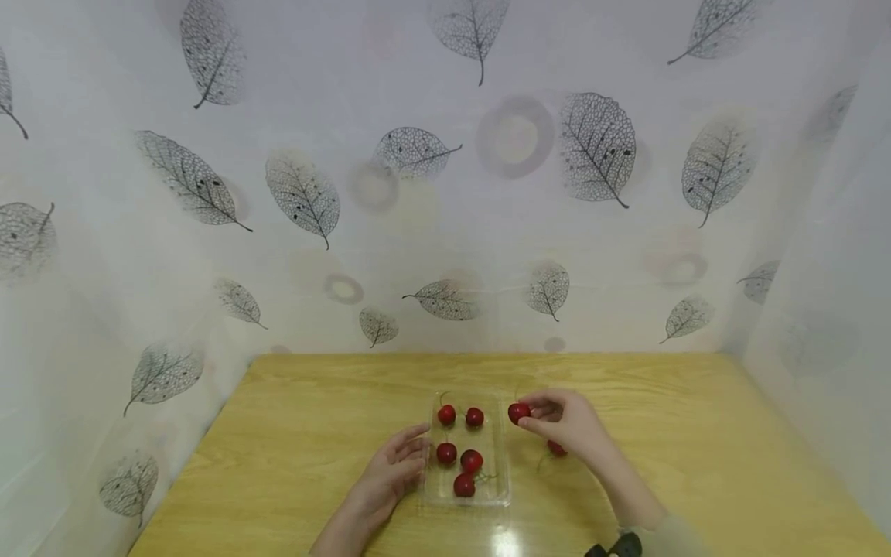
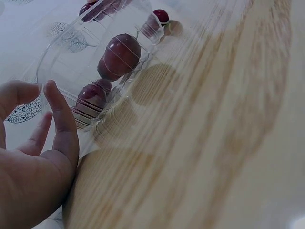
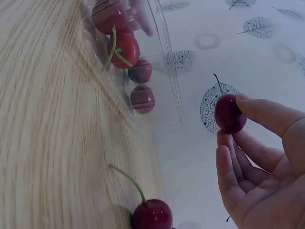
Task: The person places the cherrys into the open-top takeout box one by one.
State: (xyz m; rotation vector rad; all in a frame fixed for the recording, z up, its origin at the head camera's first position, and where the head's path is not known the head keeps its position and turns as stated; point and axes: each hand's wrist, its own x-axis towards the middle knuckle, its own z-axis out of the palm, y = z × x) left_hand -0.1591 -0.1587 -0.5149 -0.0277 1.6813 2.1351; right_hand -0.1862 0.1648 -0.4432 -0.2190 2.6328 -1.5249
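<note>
Head view shows the R hand (image 1: 567, 422) pinching one dark red cherry (image 1: 518, 413) btwn thumb and fingertips. This held cherry is in the air, just to the right of the clear plastic container (image 1: 489, 439), near its far end. From the R wrist view, the thumb is on one side of the fruit, and the other fingers are partly bent below it.

L hand (image 1: 393, 472) is by the left wall of the container, w/ fingers relaxed, slightly bent and spread; it has no cherry. In the L wrist view its fingertips seem to touch the clear wall, but how firmly, I cannot tell.

Container stands on the wood-grain table (image 1: 292, 422) w/ five cherries (image 1: 446, 453) inside: two at the far end, one at left in the middle, and two close together toward the near end, w/ green stems pointing right.

One more cherry (image 3: 151, 215), w/ a curved green stem, lies on the table right of the container; in head view it is partly hidden by the R hand.

Bkgd: white sheet (image 1: 445, 232) w/ grey leaf prints. R forearm has a light sleeve (image 1: 671, 538).
</note>
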